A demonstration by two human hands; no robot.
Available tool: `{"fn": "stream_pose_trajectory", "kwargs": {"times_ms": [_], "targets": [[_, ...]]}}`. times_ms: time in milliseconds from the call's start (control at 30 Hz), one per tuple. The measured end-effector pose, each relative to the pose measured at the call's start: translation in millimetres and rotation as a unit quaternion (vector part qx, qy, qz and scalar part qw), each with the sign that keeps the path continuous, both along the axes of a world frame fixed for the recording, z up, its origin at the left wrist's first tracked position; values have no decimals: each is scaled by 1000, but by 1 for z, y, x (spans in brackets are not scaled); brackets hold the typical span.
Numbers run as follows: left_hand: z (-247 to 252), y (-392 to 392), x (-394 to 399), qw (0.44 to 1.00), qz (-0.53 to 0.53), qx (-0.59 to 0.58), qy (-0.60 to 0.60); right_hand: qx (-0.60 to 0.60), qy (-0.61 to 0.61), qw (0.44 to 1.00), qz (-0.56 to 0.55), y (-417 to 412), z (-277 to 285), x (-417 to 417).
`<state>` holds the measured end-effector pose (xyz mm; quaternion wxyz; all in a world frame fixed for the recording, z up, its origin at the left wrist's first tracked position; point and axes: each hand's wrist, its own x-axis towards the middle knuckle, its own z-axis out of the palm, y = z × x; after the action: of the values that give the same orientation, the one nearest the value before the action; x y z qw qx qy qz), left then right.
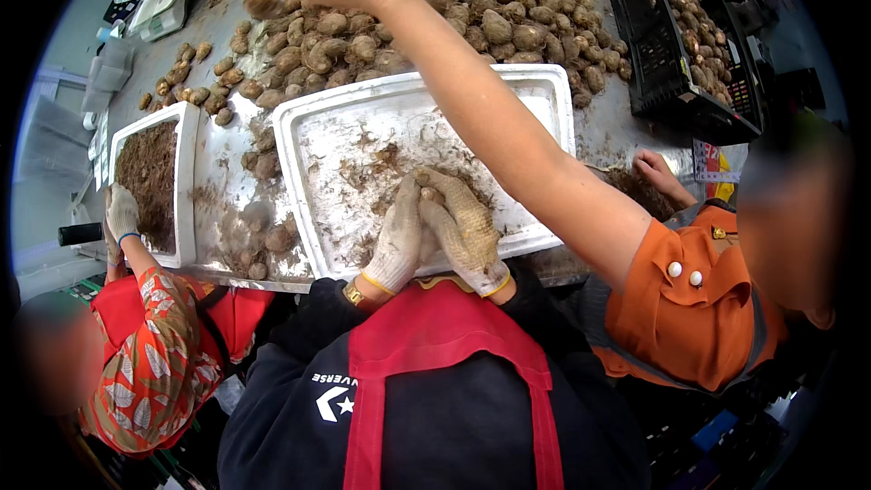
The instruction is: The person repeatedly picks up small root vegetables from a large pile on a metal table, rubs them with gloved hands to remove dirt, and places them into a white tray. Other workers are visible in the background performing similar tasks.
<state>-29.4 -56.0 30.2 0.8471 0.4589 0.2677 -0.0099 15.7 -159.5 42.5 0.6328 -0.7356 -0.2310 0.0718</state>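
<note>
My left hand (400, 235), in a white knitted work glove with a gold watch at the wrist, presses against my right hand (469, 221). The right glove is stained yellowish-brown. Cupped between the two palms is a small brown taro corm (430, 194), mostly hidden by the fingers. Both hands are over the near part of a white foam tray (326, 150), whose floor bears scattered fibres and dirt. Beyond the tray's far rim lies a large heap of hairy taro corms (497, 27).
A co-worker's bare arm (490, 116) stretches across the tray from the right. At left, another person's gloved hand (122, 212) touches a foam tray (185, 184) of brown fibres. Loose corms (267, 165) lie between the trays. A black crate (670, 75) holds corms; a scale (160, 10) stands far left.
</note>
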Motion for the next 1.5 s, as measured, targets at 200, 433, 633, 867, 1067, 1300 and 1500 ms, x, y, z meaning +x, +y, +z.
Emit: {"fn": "stream_pose_trajectory", "kwargs": {"times_ms": [200,433,633,867,1067,1300,1500], "targets": [[-18,7,-2,860,-216,449,111,-27,-12,999,-43,14,-16,12],[35,18,-4,992,-37,-106,57,12,191,980,49,2,-13,36],[17,26,-10,991,-88,-42,92,-41,55,996,61,12,12,13],[26,35,-7,982,-182,-49,11,-26,124,992,-9,-1,-28,26],[32,162,50,959,106,-203,-166,-32,198,980,-3,-18,-15,23],[72,322,89,901,374,-58,-213,10,207,978,-10,-31,-2,10],[83,242,124,975,101,159,-121,-43,206,977,33,-30,1,14]]}}
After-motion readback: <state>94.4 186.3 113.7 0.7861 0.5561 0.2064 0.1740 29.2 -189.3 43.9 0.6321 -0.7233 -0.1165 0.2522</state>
